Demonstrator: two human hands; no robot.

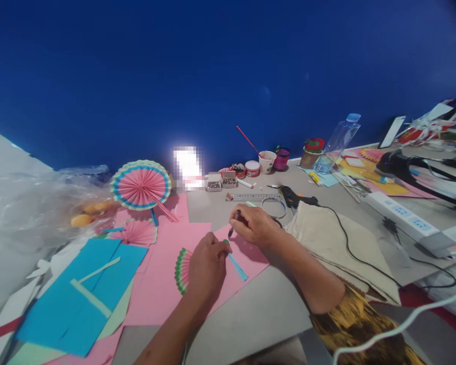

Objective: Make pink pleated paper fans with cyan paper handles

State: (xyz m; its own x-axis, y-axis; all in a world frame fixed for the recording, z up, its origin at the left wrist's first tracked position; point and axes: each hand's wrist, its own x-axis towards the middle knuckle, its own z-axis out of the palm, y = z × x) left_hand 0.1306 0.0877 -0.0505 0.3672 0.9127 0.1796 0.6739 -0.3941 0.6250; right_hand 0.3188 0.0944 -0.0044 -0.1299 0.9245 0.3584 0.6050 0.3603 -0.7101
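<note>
My left hand (209,266) is closed over a small pleated paper fan (182,271), pink with a green edge, much of it hidden behind the hand. By its fingertips show a bit of green and light blue paper strips (238,267); whether these join the fan I cannot tell. My right hand (255,223) grips a dark pen (230,232), its tip pointing down just above the left fingertips. Under both hands lie pink paper sheets (155,299).
At the left are a large round paper fan (140,185), blue sheets (76,299) and a plastic bag (79,192). Behind my hands lie a steel ruler (254,197) and a glue gun (296,196) with its cord. A cloth (327,238), power strip (403,215) and bottle (338,142) are right.
</note>
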